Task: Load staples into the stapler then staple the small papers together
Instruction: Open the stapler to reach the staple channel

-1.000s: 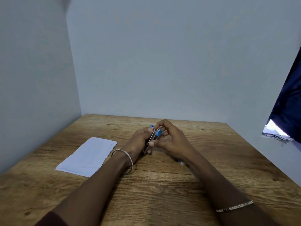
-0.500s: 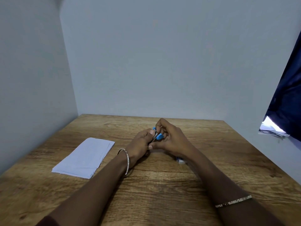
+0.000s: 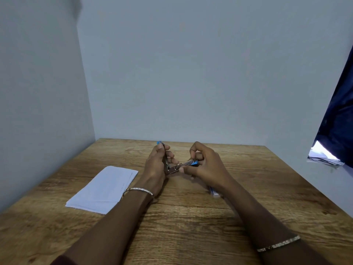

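Hands on open stapler: halves upright, rightward.

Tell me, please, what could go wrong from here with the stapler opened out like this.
1. The stapler is spread open between the left hand and right hand; it might snap shut on fingertips near the hinge.
2. A small white-and-blue item lies beside the right forearm, which could knock it away.
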### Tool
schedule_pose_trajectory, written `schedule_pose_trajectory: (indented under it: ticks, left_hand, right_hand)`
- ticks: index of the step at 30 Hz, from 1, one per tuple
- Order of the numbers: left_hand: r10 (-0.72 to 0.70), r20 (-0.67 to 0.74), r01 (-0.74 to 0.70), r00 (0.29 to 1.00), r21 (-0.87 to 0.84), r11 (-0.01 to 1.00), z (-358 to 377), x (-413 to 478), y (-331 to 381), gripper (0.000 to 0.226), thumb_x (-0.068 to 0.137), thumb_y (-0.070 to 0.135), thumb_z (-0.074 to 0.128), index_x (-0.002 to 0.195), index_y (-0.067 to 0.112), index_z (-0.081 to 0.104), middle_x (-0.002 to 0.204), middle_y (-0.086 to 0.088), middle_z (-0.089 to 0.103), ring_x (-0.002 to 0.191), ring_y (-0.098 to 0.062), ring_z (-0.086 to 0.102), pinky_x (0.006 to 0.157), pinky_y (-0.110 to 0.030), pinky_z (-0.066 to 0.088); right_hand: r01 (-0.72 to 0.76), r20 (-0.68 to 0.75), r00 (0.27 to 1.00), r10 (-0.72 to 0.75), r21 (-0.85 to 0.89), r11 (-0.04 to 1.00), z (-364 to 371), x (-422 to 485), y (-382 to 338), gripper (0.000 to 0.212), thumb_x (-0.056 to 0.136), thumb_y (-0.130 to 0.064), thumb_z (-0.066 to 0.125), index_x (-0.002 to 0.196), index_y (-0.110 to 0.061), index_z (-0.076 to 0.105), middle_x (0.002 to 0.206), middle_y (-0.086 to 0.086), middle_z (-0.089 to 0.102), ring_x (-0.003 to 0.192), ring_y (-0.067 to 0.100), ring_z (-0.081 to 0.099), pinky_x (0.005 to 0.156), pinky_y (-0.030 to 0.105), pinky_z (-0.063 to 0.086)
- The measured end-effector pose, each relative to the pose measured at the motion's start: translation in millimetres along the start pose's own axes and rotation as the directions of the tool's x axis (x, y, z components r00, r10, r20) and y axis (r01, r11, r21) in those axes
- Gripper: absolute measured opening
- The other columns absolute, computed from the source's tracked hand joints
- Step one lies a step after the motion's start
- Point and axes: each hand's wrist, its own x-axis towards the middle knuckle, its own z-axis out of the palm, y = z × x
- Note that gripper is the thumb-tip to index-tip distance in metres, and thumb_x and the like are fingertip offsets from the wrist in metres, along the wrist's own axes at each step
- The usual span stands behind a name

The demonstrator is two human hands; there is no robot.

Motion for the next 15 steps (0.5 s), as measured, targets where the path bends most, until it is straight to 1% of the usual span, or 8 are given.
schedule_pose_trajectory:
  ticks: [2, 4, 6, 7, 9, 12, 14, 15]
  left_hand:
    - [-0.035, 0.02, 0.037, 0.999, -0.103, 0.994, -3.9, 0.9, 3.4, 0.036, 0.108, 0.031, 0.036, 0.087, 0.011, 0.057, 0.071, -0.007, 0.068, 0.064, -0.022, 0.067, 0.07, -0.041, 0.056]
    - [-0.084, 0.072, 0.097, 0.994, -0.193, 0.977, -6.6, 2.0, 6.0, 0.038, 0.107, 0.034, 0.038, 0.088, 0.009, 0.06, 0.092, -0.017, 0.072, 0.087, -0.031, 0.072, 0.087, -0.052, 0.056]
    - [-0.118, 0.126, 0.148, 0.985, -0.262, 0.954, -8.5, 2.7, 8.0, 0.04, 0.105, 0.035, 0.041, 0.09, 0.006, 0.063, 0.115, -0.026, 0.071, 0.107, -0.038, 0.07, 0.095, -0.057, 0.053]
    - [-0.127, 0.149, 0.166, 0.981, -0.287, 0.943, -9.6, 2.5, 8.9, 0.041, 0.104, 0.037, 0.043, 0.091, 0.004, 0.065, 0.123, -0.028, 0.068, 0.113, -0.039, 0.068, 0.097, -0.057, 0.052]
    - [-0.151, 0.214, 0.218, 0.965, -0.334, 0.917, -11.8, 1.3, 10.8, 0.05, 0.098, 0.047, 0.049, 0.092, 0.001, 0.069, 0.128, -0.03, 0.065, 0.119, -0.042, 0.065, 0.102, -0.056, 0.049]
    - [-0.207, 0.347, 0.334, 0.915, -0.365, 0.869, -15.7, -1.1, 14.1, 0.079, 0.09, 0.066, 0.05, 0.09, -0.009, 0.074, 0.129, -0.036, 0.062, 0.123, -0.046, 0.061, 0.107, -0.055, 0.046]
    - [-0.249, 0.436, 0.395, 0.865, -0.284, 0.874, -17.1, -2.9, 15.0, 0.095, 0.087, 0.074, 0.046, 0.104, -0.016, 0.072, 0.132, -0.037, 0.059, 0.125, -0.047, 0.059, 0.108, -0.05, 0.047]
    - [-0.276, 0.474, 0.42, 0.836, -0.229, 0.878, -16.8, -4.2, 15.8, 0.097, 0.087, 0.075, 0.046, 0.113, -0.016, 0.068, 0.134, -0.037, 0.058, 0.127, -0.046, 0.057, 0.107, -0.047, 0.048]
  right_hand:
    - [-0.063, -0.029, 0.997, 0.068, 0.128, 0.99, -2.9, 2.9, 1.9, 0.038, 0.071, -0.003, 0.083, 0.08, -0.014, 0.048, 0.058, 0.002, 0.066, 0.053, 0.024, 0.063, 0.052, 0.038, 0.058]
    - [-0.095, -0.063, 0.992, 0.11, 0.21, 0.973, -8.1, 5.5, 2.1, 0.035, 0.075, 0.001, 0.082, 0.081, -0.013, 0.051, 0.061, 0.008, 0.068, 0.057, 0.03, 0.069, 0.057, 0.037, 0.06]
    - [-0.114, -0.102, 0.983, 0.15, 0.294, 0.949, -13.4, 8.0, 2.1, 0.031, 0.078, 0.003, 0.08, 0.082, -0.013, 0.053, 0.07, 0.015, 0.07, 0.064, 0.032, 0.073, 0.061, 0.035, 0.062]
    - [-0.121, -0.118, 0.978, 0.172, 0.352, 0.928, -15.8, 9.0, 2.7, 0.029, 0.08, 0.004, 0.078, 0.084, -0.012, 0.054, 0.075, 0.018, 0.07, 0.068, 0.032, 0.074, 0.063, 0.034, 0.062]
    - [-0.123, -0.146, 0.966, 0.211, 0.458, 0.881, -21.1, 11.3, 4.5, 0.025, 0.084, 0.006, 0.074, 0.086, -0.01, 0.055, 0.076, 0.015, 0.068, 0.072, 0.03, 0.075, 0.067, 0.033, 0.063]
    - [-0.121, -0.172, 0.949, 0.262, 0.572, 0.812, -30.7, 12.5, 8.1, 0.021, 0.09, 0.008, 0.066, 0.091, -0.009, 0.054, 0.072, 0.01, 0.068, 0.068, 0.026, 0.074, 0.069, 0.034, 0.063]
    - [-0.13, -0.166, 0.941, 0.296, 0.63, 0.766, -36.3, 12.6, 9.1, 0.018, 0.092, 0.008, 0.062, 0.096, -0.008, 0.055, 0.075, 0.013, 0.068, 0.066, 0.024, 0.072, 0.07, 0.035, 0.063]
    - [-0.136, -0.156, 0.939, 0.307, 0.653, 0.746, -37.5, 13.0, 9.3, 0.017, 0.093, 0.008, 0.061, 0.099, -0.007, 0.056, 0.078, 0.014, 0.067, 0.066, 0.023, 0.072, 0.07, 0.036, 0.064]
